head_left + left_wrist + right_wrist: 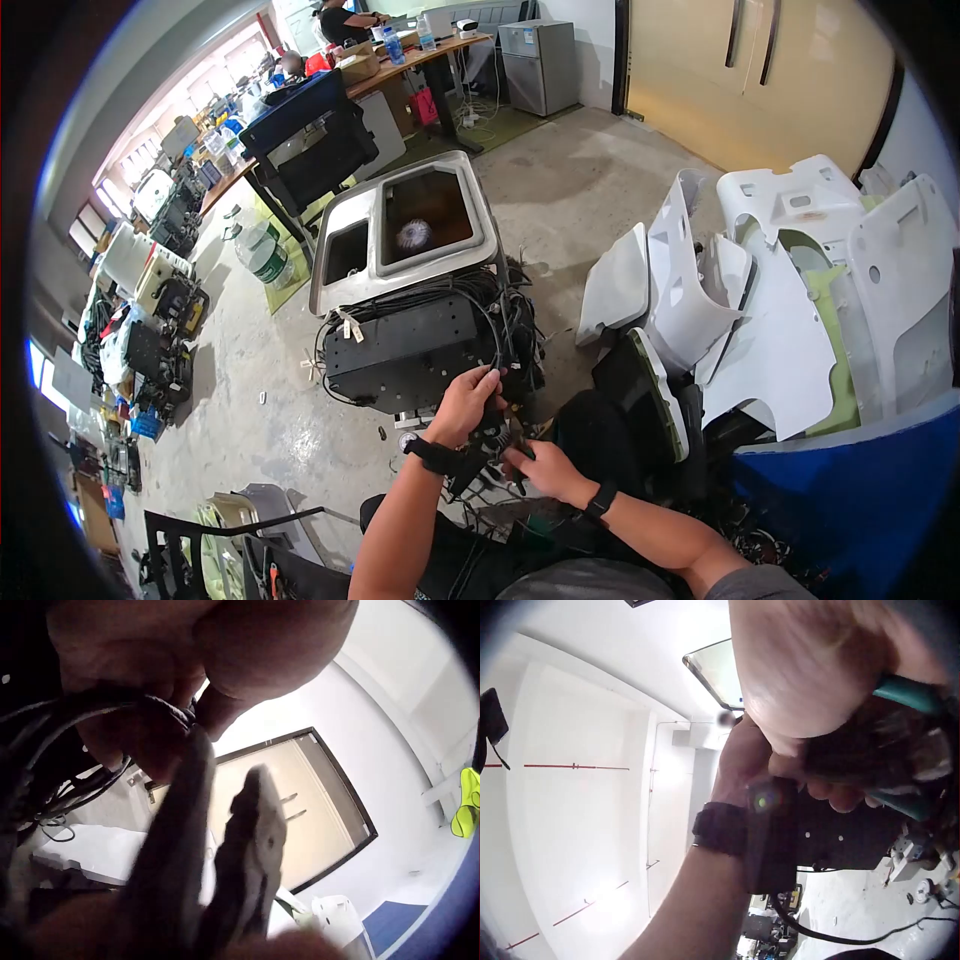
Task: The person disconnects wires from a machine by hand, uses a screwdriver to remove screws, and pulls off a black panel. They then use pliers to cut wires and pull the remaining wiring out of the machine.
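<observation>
My left hand [465,405] is at the front right corner of a black metal box [410,350], its fingertips pinching a thin dark cable [82,712]. Just below it, my right hand [545,470] grips pliers with teal handles [909,694]. In the left wrist view the dark jaws of the pliers [259,832] stand apart, one tip overlapping the cable right beside the left fingertips. More black cables [470,285] are bundled along the top and right side of the box. The right palm hides much of the pliers' handles.
Behind the box stands a grey frame [350,290] with two openings. White plastic shells [770,340] are piled at the right, by a blue bin [860,500]. An office chair [310,140] and large water bottles [265,255] are further back, left. Machine parts line the left side.
</observation>
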Action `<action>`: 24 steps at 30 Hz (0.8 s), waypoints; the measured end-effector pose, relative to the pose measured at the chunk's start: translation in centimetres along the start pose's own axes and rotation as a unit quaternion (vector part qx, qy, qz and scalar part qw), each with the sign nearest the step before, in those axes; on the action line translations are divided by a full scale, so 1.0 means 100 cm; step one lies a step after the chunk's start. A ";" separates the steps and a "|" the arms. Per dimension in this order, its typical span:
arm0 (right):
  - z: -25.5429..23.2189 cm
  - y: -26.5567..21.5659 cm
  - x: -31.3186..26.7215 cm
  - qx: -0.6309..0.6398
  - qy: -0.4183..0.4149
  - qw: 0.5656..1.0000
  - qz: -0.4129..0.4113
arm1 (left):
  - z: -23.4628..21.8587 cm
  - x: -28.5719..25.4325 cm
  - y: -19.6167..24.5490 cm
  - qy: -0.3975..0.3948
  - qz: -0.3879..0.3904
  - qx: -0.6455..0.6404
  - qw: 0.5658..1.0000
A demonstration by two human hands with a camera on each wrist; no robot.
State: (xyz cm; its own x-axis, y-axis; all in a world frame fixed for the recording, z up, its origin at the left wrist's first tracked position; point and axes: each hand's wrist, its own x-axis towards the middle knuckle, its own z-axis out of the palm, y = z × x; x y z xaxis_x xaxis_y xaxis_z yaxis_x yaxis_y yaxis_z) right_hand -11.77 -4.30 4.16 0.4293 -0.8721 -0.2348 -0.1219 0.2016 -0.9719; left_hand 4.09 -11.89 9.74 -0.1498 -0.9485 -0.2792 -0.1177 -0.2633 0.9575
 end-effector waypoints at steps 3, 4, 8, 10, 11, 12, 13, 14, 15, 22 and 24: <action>-0.010 0.011 -0.002 0.104 0.004 0.992 0.071 | -0.003 -0.006 0.002 -0.009 -0.048 -0.075 0.996; -0.012 0.016 -0.003 0.127 0.029 0.989 0.064 | -0.006 -0.012 0.001 -0.023 -0.081 -0.118 0.989; -0.026 0.039 0.001 0.149 0.097 0.982 0.064 | -0.005 -0.017 0.003 0.033 -0.055 -0.022 0.998; -0.031 0.021 -0.010 0.138 0.092 0.985 0.052 | -0.015 -0.016 -0.001 0.026 -0.050 -0.006 0.998; -0.035 0.030 -0.010 0.077 0.095 0.991 0.061 | -0.021 -0.018 -0.002 0.022 -0.055 0.007 0.998; -0.036 0.018 -0.016 0.122 0.085 0.987 0.067 | -0.028 -0.019 -0.008 0.027 -0.039 0.044 0.998; -0.035 0.004 -0.019 0.166 0.074 0.981 0.070 | -0.032 -0.021 -0.009 0.033 -0.020 0.082 0.996; -0.037 0.003 -0.022 0.182 0.063 0.977 0.092 | -0.034 -0.025 -0.007 0.034 -0.036 0.076 0.996; -0.036 0.006 -0.023 0.186 0.062 0.976 0.098 | -0.032 -0.030 -0.001 0.035 -0.036 0.055 0.997; -0.042 0.010 -0.025 0.204 0.055 0.972 0.106 | -0.029 -0.044 0.000 0.036 -0.046 0.049 0.997; -0.044 0.009 -0.022 0.222 0.059 0.968 0.099 | -0.030 -0.052 0.003 0.047 -0.049 0.067 0.995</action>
State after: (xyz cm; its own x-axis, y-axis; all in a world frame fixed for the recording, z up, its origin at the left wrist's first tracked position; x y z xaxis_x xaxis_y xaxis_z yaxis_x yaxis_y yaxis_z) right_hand -16.73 -4.18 3.90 0.3281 -0.8361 -0.4396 0.2155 0.5193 -0.8269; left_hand 7.79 -7.54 11.72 -0.0387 -0.9338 -0.3557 -0.2587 -0.3345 0.9062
